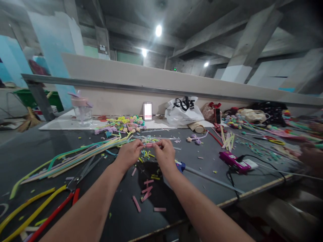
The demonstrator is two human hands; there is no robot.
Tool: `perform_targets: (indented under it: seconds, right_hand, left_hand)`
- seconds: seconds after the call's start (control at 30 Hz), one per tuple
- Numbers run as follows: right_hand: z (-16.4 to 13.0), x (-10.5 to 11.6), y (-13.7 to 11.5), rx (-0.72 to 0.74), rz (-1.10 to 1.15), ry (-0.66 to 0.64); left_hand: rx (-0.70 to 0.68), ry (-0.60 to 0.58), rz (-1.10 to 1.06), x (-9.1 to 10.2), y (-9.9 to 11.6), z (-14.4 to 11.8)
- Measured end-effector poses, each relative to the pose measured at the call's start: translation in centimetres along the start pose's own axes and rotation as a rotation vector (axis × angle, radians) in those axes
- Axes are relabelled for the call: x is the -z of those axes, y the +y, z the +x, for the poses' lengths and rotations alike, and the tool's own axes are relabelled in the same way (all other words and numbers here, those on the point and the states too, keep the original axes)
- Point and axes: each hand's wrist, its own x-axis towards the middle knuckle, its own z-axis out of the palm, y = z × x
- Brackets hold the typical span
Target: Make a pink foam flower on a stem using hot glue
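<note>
Pink strip pinched between both hands

Pink strip [149, 145] held above the dark table [37, 151]; left hand [130, 153] and right hand [165, 154] each closed on an end. Step looks like bending or shaping it; next calls for fine fingertip control. Beyond: cut pink bits [147, 193], red-handled scissors [75, 183], coloured stems [83, 153].

Black lettering marks the white plastic bag [182, 112] standing at the far edge of the worktable [37, 151], against the low partition wall; the characters are creased and too small to make out. A small upright card [147, 111] beside the bag is blurred. No other text is legible.
</note>
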Motion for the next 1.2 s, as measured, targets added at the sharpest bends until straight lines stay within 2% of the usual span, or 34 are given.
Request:
perform_targets:
  seconds: [1.2]
  right_hand:
    - [-0.19,-0.43,0.18,-0.048,-0.074,0.001]
  left_hand:
    - [0.019,-0.019,-0.014,-0.08,0.07,-0.05]
